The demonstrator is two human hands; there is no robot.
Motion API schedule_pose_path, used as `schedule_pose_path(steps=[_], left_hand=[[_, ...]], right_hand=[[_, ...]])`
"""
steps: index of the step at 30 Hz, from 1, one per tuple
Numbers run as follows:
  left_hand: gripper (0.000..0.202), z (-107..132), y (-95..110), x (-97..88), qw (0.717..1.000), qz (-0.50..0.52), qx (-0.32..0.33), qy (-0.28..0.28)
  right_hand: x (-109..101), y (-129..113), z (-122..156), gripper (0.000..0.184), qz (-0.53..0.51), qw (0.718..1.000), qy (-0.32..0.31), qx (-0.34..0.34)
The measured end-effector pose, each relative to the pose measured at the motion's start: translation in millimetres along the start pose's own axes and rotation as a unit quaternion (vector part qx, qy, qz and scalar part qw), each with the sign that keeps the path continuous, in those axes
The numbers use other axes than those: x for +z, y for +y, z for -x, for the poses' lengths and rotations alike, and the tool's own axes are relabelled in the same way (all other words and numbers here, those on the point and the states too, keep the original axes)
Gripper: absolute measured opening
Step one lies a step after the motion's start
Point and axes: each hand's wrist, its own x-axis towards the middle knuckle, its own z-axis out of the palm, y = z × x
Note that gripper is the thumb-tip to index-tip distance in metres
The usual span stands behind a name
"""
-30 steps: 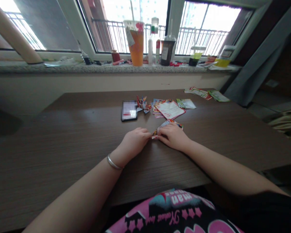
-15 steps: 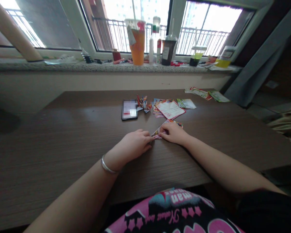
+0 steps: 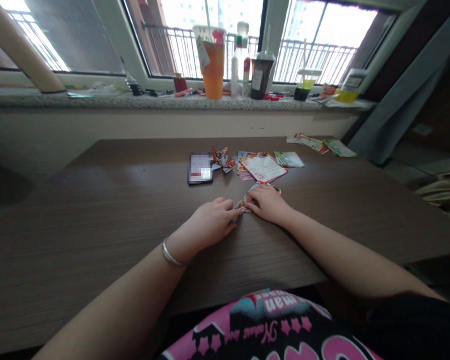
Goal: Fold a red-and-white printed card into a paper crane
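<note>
A colourful printed sheet of paper [image 3: 243, 203] lies on the dark wooden table, partly covered by my fingers, and appears folded. My right hand [image 3: 268, 204] is closed on it from the right, fingers curled and pressed down. From the left, my left hand [image 3: 216, 219], with a silver bangle at the wrist, grips the sheet's left corner with its index finger on top; its thumb is partly hidden. Just beyond sits a stack of printed sheets [image 3: 265, 168], the top one white with a red border. Beside the stack are folded paper pieces [image 3: 222, 160] in bright colours.
A phone [image 3: 200, 168] with a blurred screen lies left of the folded pieces. Green-printed papers [image 3: 289, 159] and more sheets [image 3: 339, 148] lie to the right. On the granite windowsill [image 3: 153, 103] stand an orange drink cup [image 3: 213, 67], a dark cup [image 3: 261, 77] and bottles.
My left hand has shifted slightly right, closer to my right hand. Less of the paper's left corner shows between them. The right hand has barely moved.
</note>
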Motion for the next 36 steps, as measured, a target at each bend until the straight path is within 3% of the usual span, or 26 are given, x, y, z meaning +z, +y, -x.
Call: schedule_pose_path(steps=[13, 36], left_hand=[[0.032, -1, 4, 0.9, 1.0, -0.02, -0.001, 0.018], [0.027, -8, 9, -0.1, 0.998, -0.058, -0.019, 0.005]], right_hand=[[-6, -6, 0, 0.022, 0.017, 0.999, -0.033, 0.02], [-5, -5, 1, 0.02, 0.016, 0.999, -0.023, 0.03]])
